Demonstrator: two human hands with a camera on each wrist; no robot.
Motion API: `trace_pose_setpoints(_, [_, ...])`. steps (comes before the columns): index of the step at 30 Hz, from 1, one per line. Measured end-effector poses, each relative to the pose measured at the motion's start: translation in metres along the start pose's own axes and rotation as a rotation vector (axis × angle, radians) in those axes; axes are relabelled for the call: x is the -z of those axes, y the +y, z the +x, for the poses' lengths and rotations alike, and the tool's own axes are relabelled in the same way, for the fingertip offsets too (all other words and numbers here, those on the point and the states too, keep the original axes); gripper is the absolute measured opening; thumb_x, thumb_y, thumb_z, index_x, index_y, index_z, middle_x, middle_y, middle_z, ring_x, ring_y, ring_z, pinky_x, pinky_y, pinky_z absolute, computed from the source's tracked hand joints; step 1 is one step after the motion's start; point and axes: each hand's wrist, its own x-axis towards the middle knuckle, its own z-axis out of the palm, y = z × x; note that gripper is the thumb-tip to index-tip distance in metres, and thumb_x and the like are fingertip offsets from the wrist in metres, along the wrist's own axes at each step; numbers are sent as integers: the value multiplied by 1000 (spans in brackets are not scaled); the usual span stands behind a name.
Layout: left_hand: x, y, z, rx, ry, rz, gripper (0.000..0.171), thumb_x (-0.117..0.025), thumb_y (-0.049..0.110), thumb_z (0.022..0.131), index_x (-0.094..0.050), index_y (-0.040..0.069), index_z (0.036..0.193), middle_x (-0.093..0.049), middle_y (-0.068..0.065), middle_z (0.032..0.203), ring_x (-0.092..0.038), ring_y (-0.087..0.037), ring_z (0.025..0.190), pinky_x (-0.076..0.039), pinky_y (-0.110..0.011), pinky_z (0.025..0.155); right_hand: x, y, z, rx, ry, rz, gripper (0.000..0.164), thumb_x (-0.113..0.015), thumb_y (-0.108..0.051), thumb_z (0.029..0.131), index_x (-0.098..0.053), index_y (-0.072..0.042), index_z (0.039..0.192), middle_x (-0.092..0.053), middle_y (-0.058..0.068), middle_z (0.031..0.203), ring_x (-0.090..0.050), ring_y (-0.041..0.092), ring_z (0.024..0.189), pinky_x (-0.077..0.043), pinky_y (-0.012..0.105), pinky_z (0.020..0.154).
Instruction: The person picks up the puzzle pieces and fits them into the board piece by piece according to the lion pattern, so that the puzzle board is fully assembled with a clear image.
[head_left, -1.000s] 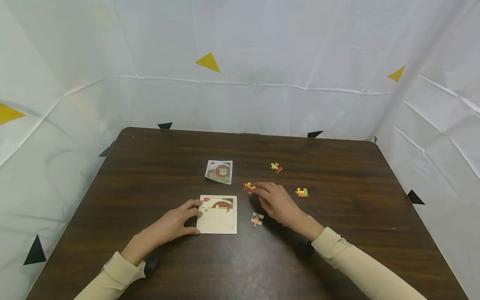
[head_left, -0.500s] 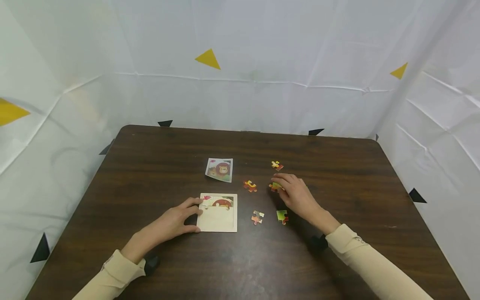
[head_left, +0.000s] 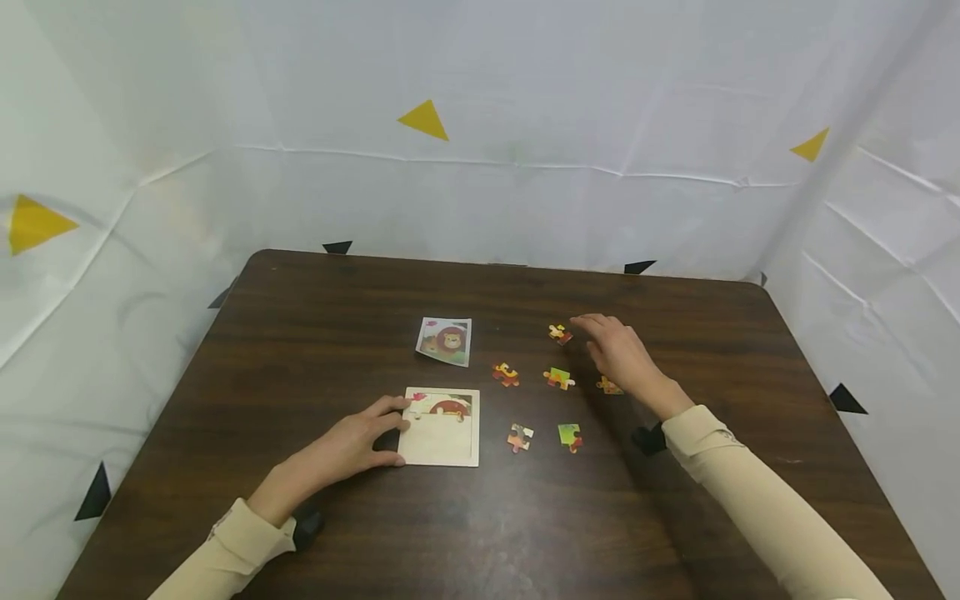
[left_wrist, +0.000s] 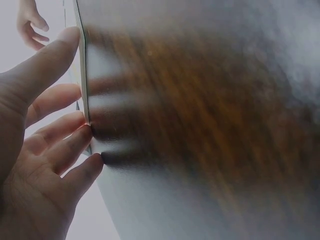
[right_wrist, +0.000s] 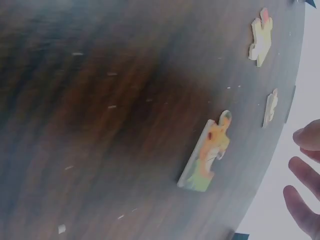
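A pale wooden puzzle board (head_left: 441, 442) lies on the table, its top row filled with pieces of a lion picture. My left hand (head_left: 360, 442) rests thumb and fingertips along the board's left edge; in the left wrist view the fairly straight fingers (left_wrist: 67, 145) touch that rim. With nothing in it, my right hand (head_left: 621, 354) hovers with relaxed fingers just right of a yellow and red puzzle piece (head_left: 559, 334). Under its wrist, an orange and green piece (right_wrist: 207, 155) is partly hidden in the head view. A green and orange piece (head_left: 558, 378) lies left of that hand.
A lion picture card (head_left: 445, 341) with a curled corner lies beyond the board. A red and yellow piece (head_left: 506, 375), a pinkish piece (head_left: 519, 437) and a green and red piece (head_left: 570, 437) lie right of the board. White sheeting (head_left: 510, 208) stands around the dark table (head_left: 337, 317).
My right hand has left the red and yellow piece, passed over the green and orange one, and moved right and farther back. The left hand stays at the board's edge.
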Motion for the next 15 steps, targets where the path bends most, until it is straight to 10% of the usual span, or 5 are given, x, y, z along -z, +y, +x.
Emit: trace_pose_setpoints(15, [0,1,0,12,-10,2,47,-79,29,80,-64,5,118,-44,-12,139,-59,-22,104,-54,-34,82,0,-11,-8,9,-28,36,44,-65,5,86,-58,-2,129,-59,18,128,-55,39,113,-47,56,76])
